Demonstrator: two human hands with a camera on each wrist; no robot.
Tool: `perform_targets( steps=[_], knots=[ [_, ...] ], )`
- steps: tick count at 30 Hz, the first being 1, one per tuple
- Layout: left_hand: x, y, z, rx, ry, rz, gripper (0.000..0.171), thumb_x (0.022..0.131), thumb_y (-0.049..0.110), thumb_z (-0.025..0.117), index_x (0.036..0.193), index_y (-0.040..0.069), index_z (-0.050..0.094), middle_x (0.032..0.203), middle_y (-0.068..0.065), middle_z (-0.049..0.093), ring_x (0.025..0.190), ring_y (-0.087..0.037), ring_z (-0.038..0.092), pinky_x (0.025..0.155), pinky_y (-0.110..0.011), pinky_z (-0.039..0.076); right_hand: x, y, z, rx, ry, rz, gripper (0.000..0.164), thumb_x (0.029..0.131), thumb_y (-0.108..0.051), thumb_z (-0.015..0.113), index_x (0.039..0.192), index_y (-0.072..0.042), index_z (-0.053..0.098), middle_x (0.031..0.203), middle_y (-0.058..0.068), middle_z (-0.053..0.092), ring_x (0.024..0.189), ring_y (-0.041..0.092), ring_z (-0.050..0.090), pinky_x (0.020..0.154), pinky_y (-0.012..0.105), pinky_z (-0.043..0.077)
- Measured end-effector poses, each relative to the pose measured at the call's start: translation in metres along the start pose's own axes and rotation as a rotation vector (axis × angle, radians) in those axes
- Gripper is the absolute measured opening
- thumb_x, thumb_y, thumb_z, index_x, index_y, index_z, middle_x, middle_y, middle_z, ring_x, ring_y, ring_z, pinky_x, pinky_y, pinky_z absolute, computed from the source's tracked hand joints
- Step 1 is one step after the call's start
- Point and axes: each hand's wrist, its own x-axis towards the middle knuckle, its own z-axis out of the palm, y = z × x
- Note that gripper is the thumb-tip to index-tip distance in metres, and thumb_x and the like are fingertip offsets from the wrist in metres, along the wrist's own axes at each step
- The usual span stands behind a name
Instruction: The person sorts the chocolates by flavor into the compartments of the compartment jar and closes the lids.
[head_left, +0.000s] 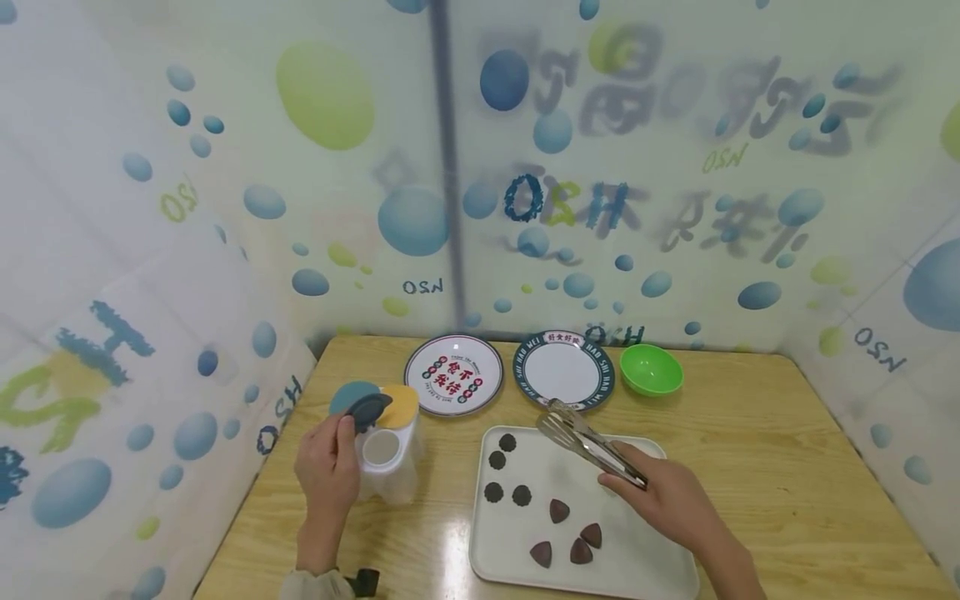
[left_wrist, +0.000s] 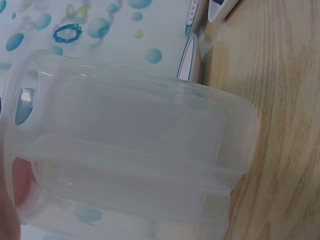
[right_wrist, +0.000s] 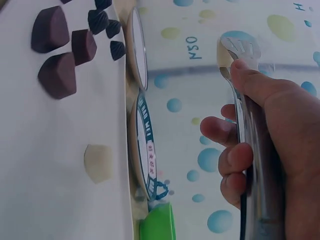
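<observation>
My left hand (head_left: 330, 462) pinches the dark flip lid (head_left: 367, 410) of a translucent storage container (head_left: 397, 479), which stands on the table at left. The lid is raised, so a round white opening (head_left: 381, 448) shows. The container's other lids are blue and yellow. My right hand (head_left: 671, 500) holds metal tongs (head_left: 585, 446) above the white tray (head_left: 510, 567). In the right wrist view a cream-coloured piece (right_wrist: 224, 54) sits between the tong tips. Dark brown chocolate-like pieces (head_left: 558, 511) and small black fluted pieces (head_left: 521, 496) lie on the tray, with another cream piece (right_wrist: 98, 162).
Behind the container is a white plate with red lettering (head_left: 453, 375). To its right are a blue-rimmed plate (head_left: 562, 371) and a green bowl (head_left: 651, 370). A patterned curtain (head_left: 360, 192) hangs behind the wooden table (head_left: 810, 483) and at its sides.
</observation>
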Motion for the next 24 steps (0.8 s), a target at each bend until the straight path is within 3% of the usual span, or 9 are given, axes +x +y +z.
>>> perform_targets(
  steps=[5,16,24],
  knots=[
    [-0.001,-0.001,0.0,0.009,-0.008,0.002,0.018,0.095,0.005,0.056,0.083,-0.002,0.066,0.058,-0.006,0.045,0.061,-0.015,0.038,0.059,-0.025,0.028,0.008,-0.013,0.003,0.006,-0.007,-0.034,0.054,0.09,-0.057,0.063,0.132,-0.024,0.063,0.078,-0.013,0.06,0.066,0.005,0.049,0.057,0.022,0.038],
    [-0.001,0.001,0.001,0.016,-0.01,-0.022,0.019,0.096,0.006,0.055,0.083,-0.003,0.066,0.061,-0.009,0.051,0.063,-0.021,0.044,0.064,-0.029,0.031,0.024,-0.046,0.015,0.05,-0.016,-0.127,0.059,0.089,-0.06,0.063,0.135,-0.024,0.062,0.078,-0.013,0.059,0.065,0.002,0.048,0.057,0.02,0.039],
    [0.0,0.003,0.0,0.018,0.007,-0.011,0.017,0.094,0.005,0.057,0.082,-0.001,0.067,0.06,-0.009,0.05,0.063,-0.022,0.044,0.063,-0.03,0.031,0.038,-0.071,0.028,0.092,-0.012,-0.268,0.054,0.091,-0.059,0.06,0.133,-0.026,0.062,0.072,-0.017,0.055,0.061,-0.002,0.045,0.055,0.019,0.039]
  ],
)
